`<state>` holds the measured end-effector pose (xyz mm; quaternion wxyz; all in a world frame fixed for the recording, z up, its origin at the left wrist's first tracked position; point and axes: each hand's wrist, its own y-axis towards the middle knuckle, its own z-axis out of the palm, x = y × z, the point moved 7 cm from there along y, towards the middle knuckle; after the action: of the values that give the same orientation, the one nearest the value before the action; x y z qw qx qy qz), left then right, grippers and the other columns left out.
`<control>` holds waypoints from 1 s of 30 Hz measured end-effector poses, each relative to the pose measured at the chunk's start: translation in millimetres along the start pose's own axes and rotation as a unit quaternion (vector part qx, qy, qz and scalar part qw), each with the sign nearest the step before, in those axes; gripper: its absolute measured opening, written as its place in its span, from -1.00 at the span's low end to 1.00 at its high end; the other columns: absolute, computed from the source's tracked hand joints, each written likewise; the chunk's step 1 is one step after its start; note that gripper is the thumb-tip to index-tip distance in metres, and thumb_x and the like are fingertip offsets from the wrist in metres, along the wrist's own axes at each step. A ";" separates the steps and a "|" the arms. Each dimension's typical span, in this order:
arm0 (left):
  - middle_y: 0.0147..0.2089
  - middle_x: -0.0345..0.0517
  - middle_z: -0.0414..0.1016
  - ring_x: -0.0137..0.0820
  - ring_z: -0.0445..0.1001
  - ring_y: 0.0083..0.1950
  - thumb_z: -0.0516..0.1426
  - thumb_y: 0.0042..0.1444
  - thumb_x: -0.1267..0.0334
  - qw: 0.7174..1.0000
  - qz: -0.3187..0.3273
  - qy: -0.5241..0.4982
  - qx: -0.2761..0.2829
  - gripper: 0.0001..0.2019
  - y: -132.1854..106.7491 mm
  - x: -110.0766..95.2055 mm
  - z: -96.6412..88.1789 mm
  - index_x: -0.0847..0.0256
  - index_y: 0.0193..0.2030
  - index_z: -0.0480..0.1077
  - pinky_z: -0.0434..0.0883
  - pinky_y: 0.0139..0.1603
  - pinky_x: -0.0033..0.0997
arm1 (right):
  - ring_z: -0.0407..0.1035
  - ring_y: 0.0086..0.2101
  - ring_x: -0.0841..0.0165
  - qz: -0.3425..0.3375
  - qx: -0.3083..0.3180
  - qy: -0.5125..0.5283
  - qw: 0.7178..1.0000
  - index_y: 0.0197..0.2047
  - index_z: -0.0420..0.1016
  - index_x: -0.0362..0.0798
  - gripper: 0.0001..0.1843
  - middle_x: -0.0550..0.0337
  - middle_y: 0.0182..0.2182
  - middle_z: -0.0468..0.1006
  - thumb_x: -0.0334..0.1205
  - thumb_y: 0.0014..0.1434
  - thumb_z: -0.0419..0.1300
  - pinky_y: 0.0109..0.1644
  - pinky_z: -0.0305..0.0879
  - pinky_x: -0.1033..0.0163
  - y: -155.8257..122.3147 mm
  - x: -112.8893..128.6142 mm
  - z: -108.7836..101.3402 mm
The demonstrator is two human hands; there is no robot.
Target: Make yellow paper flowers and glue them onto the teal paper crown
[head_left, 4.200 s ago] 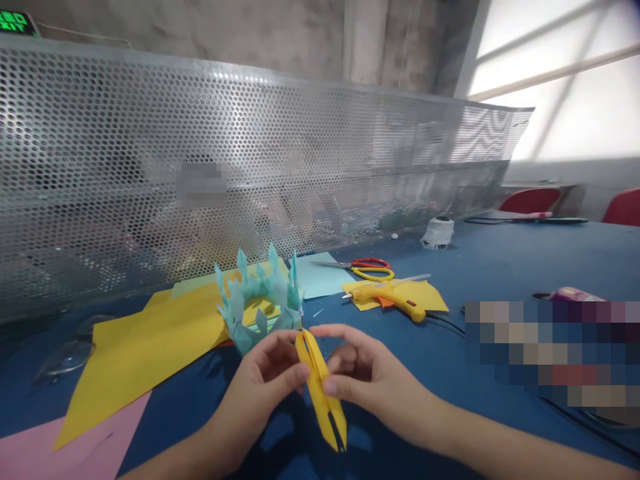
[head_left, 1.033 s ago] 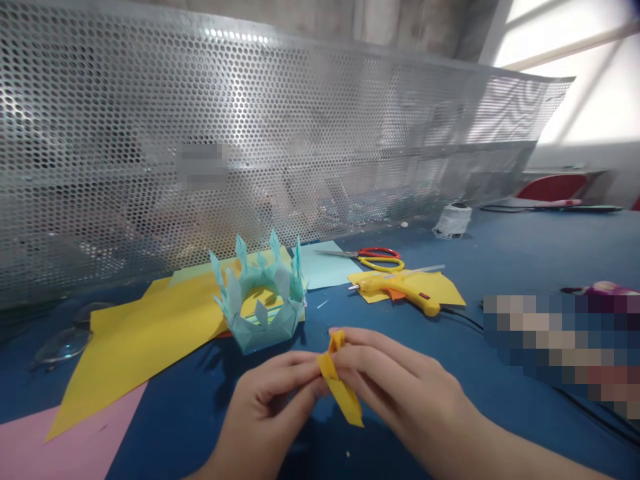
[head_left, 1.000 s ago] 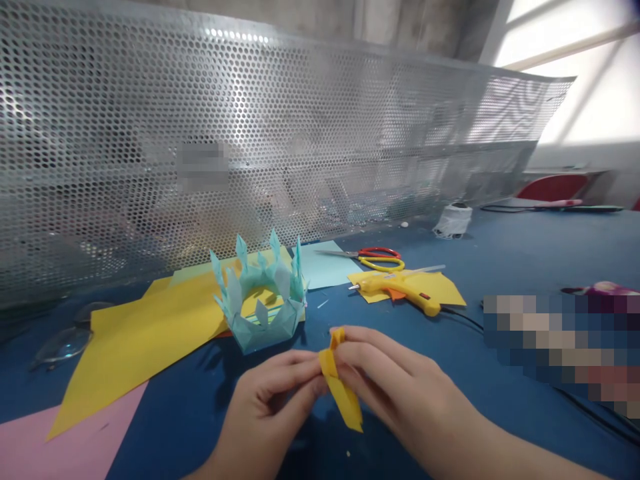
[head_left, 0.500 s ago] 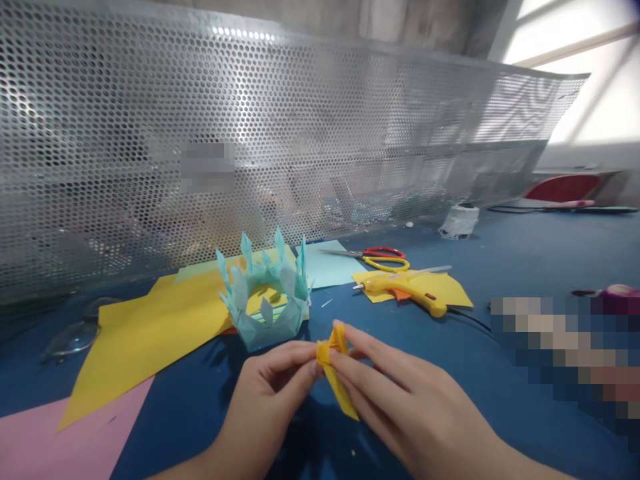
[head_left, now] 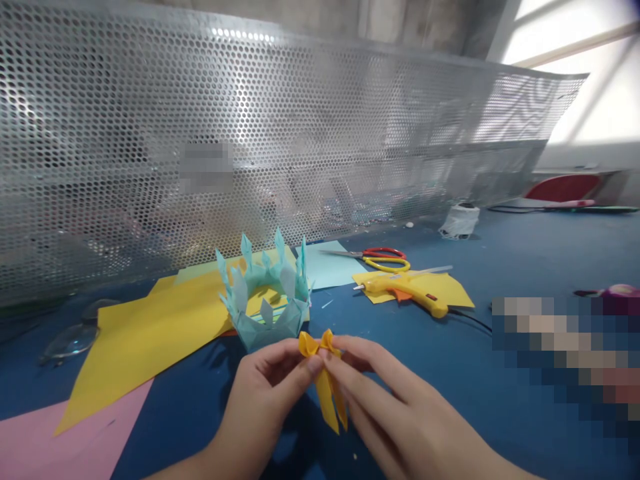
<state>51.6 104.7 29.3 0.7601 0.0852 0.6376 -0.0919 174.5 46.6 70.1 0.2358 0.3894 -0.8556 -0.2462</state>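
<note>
Both my hands pinch a small folded yellow paper piece (head_left: 325,380) low in the middle of the view, above the blue table (head_left: 450,347). Its top is spread into two little flaps and two narrow strips hang down. My left hand (head_left: 265,407) grips it from the left with thumb and forefinger. From the right, my right hand (head_left: 395,420) pinches it with fingers pressed together. Just behind the hands stands a teal folded paper crown (head_left: 265,293).
A large yellow sheet (head_left: 145,333), a pink sheet (head_left: 60,447) and a light blue sheet (head_left: 325,263) lie on the table. A yellow glue gun (head_left: 405,290) with its cord and red-yellow scissors (head_left: 380,257) lie to the right. A perforated metal screen (head_left: 250,147) stands behind.
The yellow piece's top has been opened out into two flaps, and its lower end now hangs as two strips. My hands stayed in nearly the same place.
</note>
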 end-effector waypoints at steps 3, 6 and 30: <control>-0.37 -0.17 0.63 -0.36 0.55 -0.25 0.35 -0.07 0.12 1.000 0.002 -0.001 -0.010 -0.83 -1.9 -1.1 1.2 0.13 -0.36 0.59 0.45 -0.19 -0.53 | 0.40 -0.02 0.38 0.058 -0.055 0.102 0.992 0.10 0.30 0.01 -0.58 0.05 -0.03 0.47 -0.53 0.23 0.00 0.08 0.36 0.36 2.6 -7.6 -7.2; -0.43 -0.21 0.59 -0.40 0.52 -0.31 0.36 -0.11 0.16 1.000 0.007 -0.005 -0.017 -0.84 -4.0 -2.8 2.4 0.14 -0.38 0.57 0.43 -0.28 -0.56 | 0.43 -0.23 0.50 0.149 -0.108 0.269 0.946 -0.01 0.24 0.17 -0.61 0.29 -0.22 0.46 -0.50 0.20 0.06 -0.11 0.40 0.44 1.7 -20.3 -4.6; -0.42 -0.27 0.37 -0.43 0.31 -0.29 0.24 -0.23 0.25 0.979 -0.176 -0.074 0.066 -0.81 -15.2 -10.0 22.4 0.17 -0.41 0.38 0.26 -0.24 -0.47 | 0.32 -0.51 0.46 0.314 -0.059 0.409 0.855 -0.47 0.58 -0.01 -0.95 0.34 -0.57 0.50 -0.29 -0.04 0.37 -0.39 0.28 0.38 4.0 -40.1 12.4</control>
<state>67.5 84.7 42.9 0.7695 0.0141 0.5776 -0.2721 188.4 83.3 54.5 0.6520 0.1510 -0.7425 -0.0279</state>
